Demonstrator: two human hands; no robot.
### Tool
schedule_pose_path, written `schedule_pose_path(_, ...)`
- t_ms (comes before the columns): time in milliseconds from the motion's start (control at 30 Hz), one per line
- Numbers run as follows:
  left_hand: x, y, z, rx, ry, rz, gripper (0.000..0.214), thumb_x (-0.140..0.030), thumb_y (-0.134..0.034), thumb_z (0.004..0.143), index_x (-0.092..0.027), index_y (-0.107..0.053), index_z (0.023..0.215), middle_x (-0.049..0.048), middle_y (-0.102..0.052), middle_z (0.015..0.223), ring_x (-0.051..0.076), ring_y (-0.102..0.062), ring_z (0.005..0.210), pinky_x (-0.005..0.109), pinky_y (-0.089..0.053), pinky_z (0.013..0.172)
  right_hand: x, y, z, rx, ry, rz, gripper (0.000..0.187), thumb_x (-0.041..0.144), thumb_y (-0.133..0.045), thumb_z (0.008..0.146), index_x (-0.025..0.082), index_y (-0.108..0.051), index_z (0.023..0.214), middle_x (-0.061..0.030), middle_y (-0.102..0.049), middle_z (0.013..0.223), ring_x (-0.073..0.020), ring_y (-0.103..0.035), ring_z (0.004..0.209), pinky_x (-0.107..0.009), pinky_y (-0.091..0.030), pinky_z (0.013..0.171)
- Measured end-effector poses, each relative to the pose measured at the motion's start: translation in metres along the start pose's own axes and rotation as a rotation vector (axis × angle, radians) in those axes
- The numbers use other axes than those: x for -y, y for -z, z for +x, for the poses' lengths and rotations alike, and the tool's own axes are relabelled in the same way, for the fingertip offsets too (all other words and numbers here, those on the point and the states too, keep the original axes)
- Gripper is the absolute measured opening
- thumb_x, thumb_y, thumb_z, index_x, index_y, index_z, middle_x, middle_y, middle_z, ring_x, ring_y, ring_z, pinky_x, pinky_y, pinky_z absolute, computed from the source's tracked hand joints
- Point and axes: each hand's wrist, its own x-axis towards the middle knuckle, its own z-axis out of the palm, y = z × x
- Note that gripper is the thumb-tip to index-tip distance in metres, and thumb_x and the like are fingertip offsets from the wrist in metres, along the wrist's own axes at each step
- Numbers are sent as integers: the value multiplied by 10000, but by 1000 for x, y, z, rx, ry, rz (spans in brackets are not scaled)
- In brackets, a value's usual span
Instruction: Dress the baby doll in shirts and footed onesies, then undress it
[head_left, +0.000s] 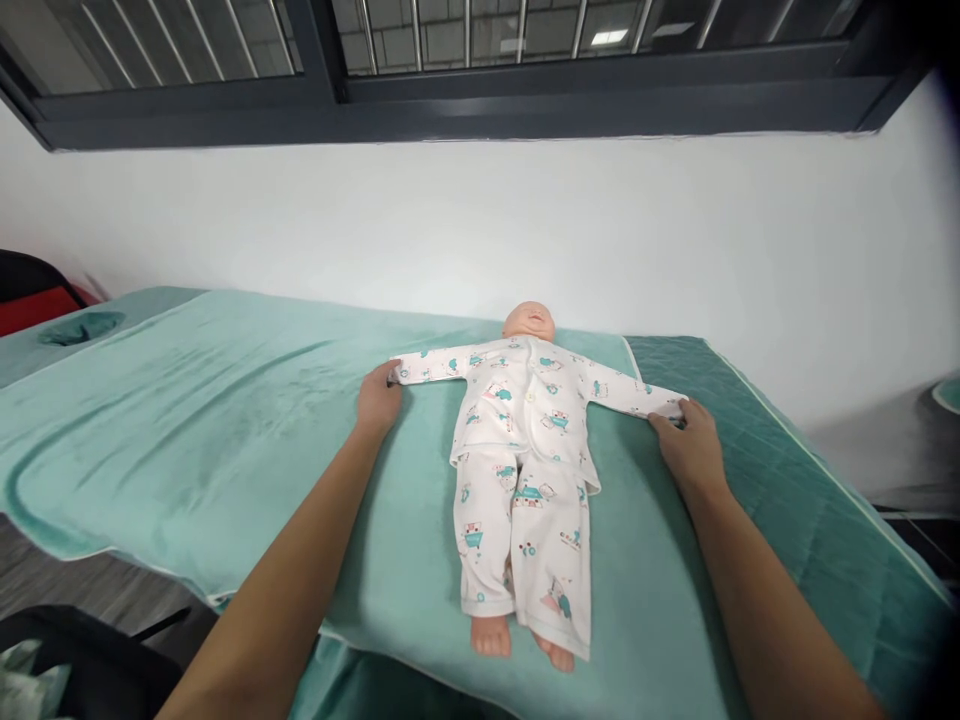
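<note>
A baby doll [529, 319] lies on its back on a green blanket [247, 420], its head toward the wall and its bare feet toward me. It wears a white printed pajama top [525, 400] and matching pajama pants [551, 550]. Both sleeves are stretched out sideways. My left hand [379, 398] is closed on the cuff of the sleeve at the left. At the other side, my right hand [688, 440] pinches the end of the opposite sleeve [626, 390]. The doll's hands are not visible.
A quilted green cover [795, 520] shows at the right under the blanket. Behind the bed stands a white wall [450, 220] below a dark window frame [525, 105]. A black chair or bag [82, 660] is at the lower left, and a red and black item [34, 300] at the far left.
</note>
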Motion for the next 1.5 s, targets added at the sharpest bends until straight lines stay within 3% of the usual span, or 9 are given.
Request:
schedule_pose_path(333, -5, 0, -1, -34, -4, 158, 449, -116, -433, 795, -139, -710, 1147, 132, -643, 1259, 277, -547, 1202, 378, -412, 1066, 8, 4, -9, -108, 121, -24, 558, 358, -545, 745, 68, -599, 1218, -234, -472, 1416, -336, -412, 1354, -469, -304, 1150)
schedule_pose_path(500, -7, -3, -3, -24, -4, 212, 457, -122, -427, 812, -169, -704, 1172, 127, -633, 1272, 305, -504, 1245, 400, -406, 1064, 45, 13, -36, -160, 347, 76, 363, 323, -504, 856, 157, -618, 1158, -166, -544, 1363, -275, -475, 1306, -465, -355, 1114)
schedule_pose_path(600, -8, -3, -4, -12, -10, 238, 467, -114, -421, 814, -181, -702, 1182, 114, -630, 1278, 293, -506, 1247, 387, -393, 1083, 88, 18, -70, -60, 556, 191, 266, 302, -516, 896, 209, -609, 1128, -122, -573, 1334, -252, -497, 1285, -479, -374, 1099)
schedule_pose_path(700, -9, -3, -6, 5, -11, 261, 467, -113, -417, 818, -180, -701, 1183, 113, -627, 1284, 291, -505, 1248, 386, -398, 1079, 137, 21, -107, 118, 759, 197, 219, 239, -527, 912, 235, -606, 1116, -90, -561, 1361, -248, -448, 1335, -510, -337, 1125)
schedule_pose_path(800, -11, -2, -7, 12, -10, 276, 460, -116, -407, 832, -171, -699, 1183, 121, -626, 1277, 297, -496, 1254, 391, -398, 1074, 175, 18, -132, 305, 932, 35, 192, 187, -515, 922, 234, -631, 1068, -61, -562, 1378, -255, -405, 1373, -553, -219, 1182)
schedule_pose_path(900, -13, -2, -8, 13, -11, 282, 455, -117, -392, 847, -151, -697, 1183, 138, -623, 1273, 306, -493, 1249, 397, -398, 1067, 195, 8, -140, 381, 1050, -128, 147, 163, -533, 915, 201, -661, 976, -76, -564, 1386, -273, -395, 1382, -559, -183, 1196)
schedule_pose_path(1133, -12, -3, -9, -8, -6, 273, 452, -121, -391, 859, -177, -689, 1194, 129, -631, 1247, 303, -505, 1226, 403, -402, 1054, 196, -8, -137, 338, 1094, -213, 169, 180, -515, 952, 192, -663, 871, -68, -614, 1333, -281, -434, 1358, -603, -198, 1178)
schedule_pose_path(1300, -11, -4, -10, -15, -5, 273, 449, -129, -388, 861, -174, -688, 1192, 127, -632, 1247, 306, -509, 1213, 407, -409, 1040, 189, -4, -143, 352, 1079, -119, 220, 171, -458, 981, 212, -647, 876, -27, -623, 1322, -233, -455, 1346, -571, -183, 1196)
schedule_pose_path(1500, -11, -5, -10, -7, 5, 264, 453, -124, -391, 856, -180, -682, 1198, 128, -630, 1239, 304, -507, 1211, 408, -406, 1037, 178, 3, -149, 338, 1019, -139, 216, 193, -453, 985, 215, -654, 909, -39, -631, 1304, -245, -456, 1344, -567, -190, 1189)
